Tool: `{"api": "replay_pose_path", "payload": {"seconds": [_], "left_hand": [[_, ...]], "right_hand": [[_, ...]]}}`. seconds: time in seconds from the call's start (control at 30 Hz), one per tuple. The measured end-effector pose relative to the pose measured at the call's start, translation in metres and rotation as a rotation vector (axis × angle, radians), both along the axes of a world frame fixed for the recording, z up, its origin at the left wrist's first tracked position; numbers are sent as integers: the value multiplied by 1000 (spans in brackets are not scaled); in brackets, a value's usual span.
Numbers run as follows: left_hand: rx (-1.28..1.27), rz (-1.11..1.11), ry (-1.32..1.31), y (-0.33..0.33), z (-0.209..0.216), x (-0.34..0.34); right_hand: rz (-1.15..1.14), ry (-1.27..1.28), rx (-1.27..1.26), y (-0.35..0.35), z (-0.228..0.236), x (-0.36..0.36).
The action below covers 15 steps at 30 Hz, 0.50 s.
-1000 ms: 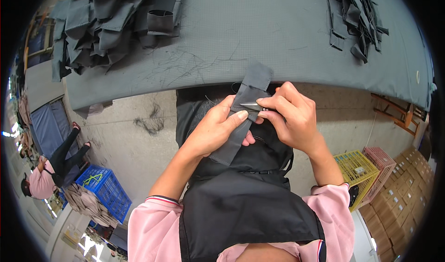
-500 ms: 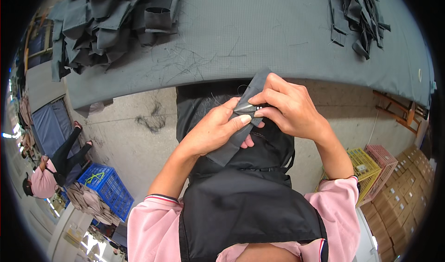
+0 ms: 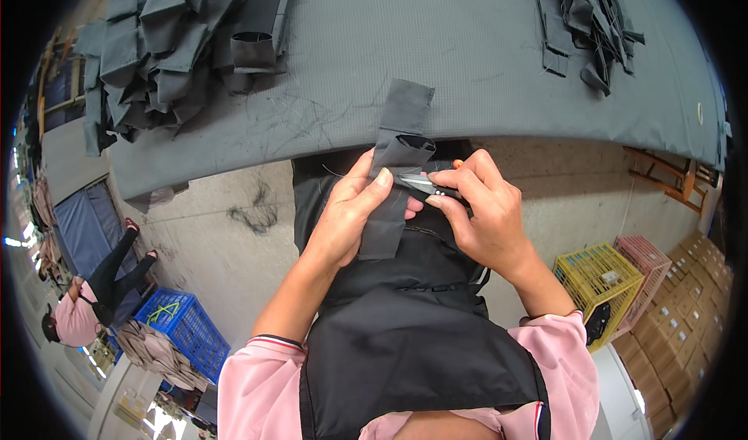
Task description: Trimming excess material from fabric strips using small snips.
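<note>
A dark grey fabric strip (image 3: 407, 107) with a folded loop in it lies across my left hand (image 3: 347, 216), at the near edge of the table. My left thumb presses on the strip from above, and its fingertips show beneath. My right hand (image 3: 492, 220) grips a pair of small thread snips (image 3: 421, 183) with metal blades and a dark body. The blade tips touch or nearly touch the strip just below the loop, beside my left thumb. An orange bit shows behind my right index finger. Below the hands is my black apron (image 3: 421, 346).
Dark grey sewn pieces (image 3: 160, 43) are heaped at the table's (image 3: 351, 27) far left, with a smaller bundle (image 3: 584, 27) far right. Loose threads (image 3: 257, 210) lie on the floor. Around stand a blue crate (image 3: 191, 339), yellow crate (image 3: 596, 284), cartons (image 3: 678, 323) and a person (image 3: 78, 315).
The strip has turned more upright and reaches farther over the table edge, its loop now showing. My right hand has drawn back slightly, so the snips' blades are plainer to see.
</note>
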<state>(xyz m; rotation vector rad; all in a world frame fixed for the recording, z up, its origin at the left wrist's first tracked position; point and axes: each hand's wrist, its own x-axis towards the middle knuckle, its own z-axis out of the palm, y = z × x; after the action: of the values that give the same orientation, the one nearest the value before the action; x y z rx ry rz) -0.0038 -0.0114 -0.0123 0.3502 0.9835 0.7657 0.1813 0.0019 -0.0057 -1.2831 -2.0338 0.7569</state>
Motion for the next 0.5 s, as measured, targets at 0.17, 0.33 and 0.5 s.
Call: {"api": "replay_pose_path", "payload": {"seconds": [0.17, 0.33, 0.5], "left_hand": [[26, 30, 0, -1, -2, 1], [27, 59, -4, 2, 3, 3], [44, 56, 50, 1, -2, 2]], "right_hand": [[-10, 20, 13, 0, -2, -6], [-12, 6, 88, 0, -6, -8], [-23, 56, 150, -5, -9, 2]]}}
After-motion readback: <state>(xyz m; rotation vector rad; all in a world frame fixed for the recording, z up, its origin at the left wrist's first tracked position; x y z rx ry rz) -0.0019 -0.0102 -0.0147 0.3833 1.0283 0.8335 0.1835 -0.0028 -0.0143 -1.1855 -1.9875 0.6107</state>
